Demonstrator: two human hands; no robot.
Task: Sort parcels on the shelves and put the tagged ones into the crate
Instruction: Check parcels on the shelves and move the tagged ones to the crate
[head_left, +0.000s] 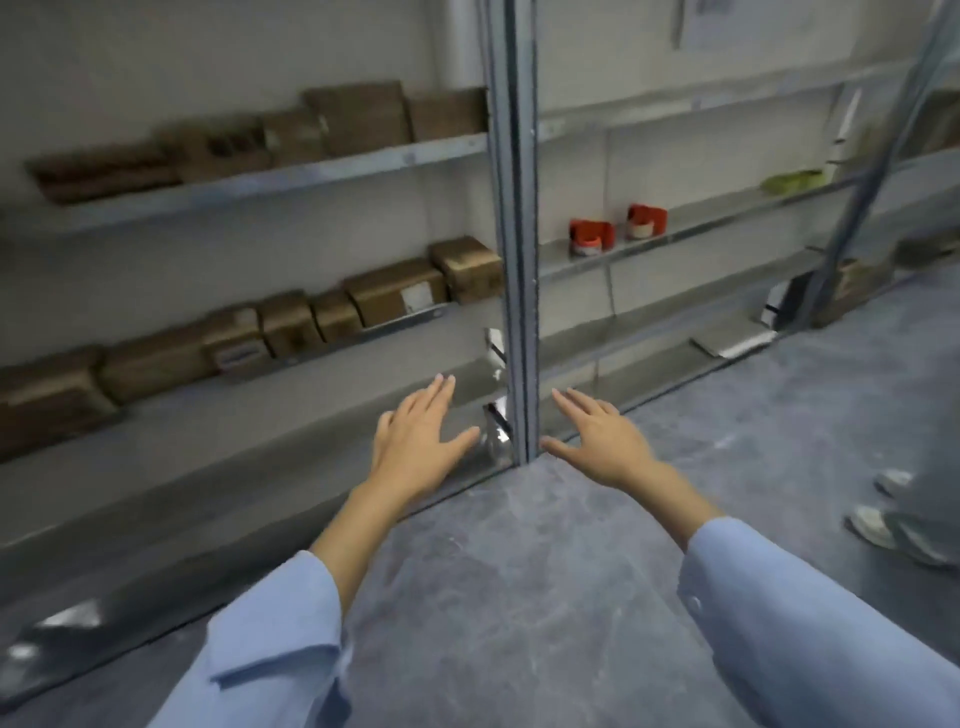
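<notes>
Brown cardboard parcels fill two metal shelves on the left. The middle shelf's row (291, 322) includes a box with a white label (400, 297); the upper shelf's row (332, 124) is blurred. My left hand (421, 436) and my right hand (597, 436) reach forward, palms down with straight fingers, holding nothing. They hover on either side of the shelf's upright post (514, 260), above the bare lowest shelf. No crate is in view.
Two red tape dispensers (589, 236) stand on the right-hand shelf, with a green item (792, 181) further back. A flat grey piece (737, 340) lies on the low right shelf. Another person's shoes (878, 525) stand on the grey floor at right.
</notes>
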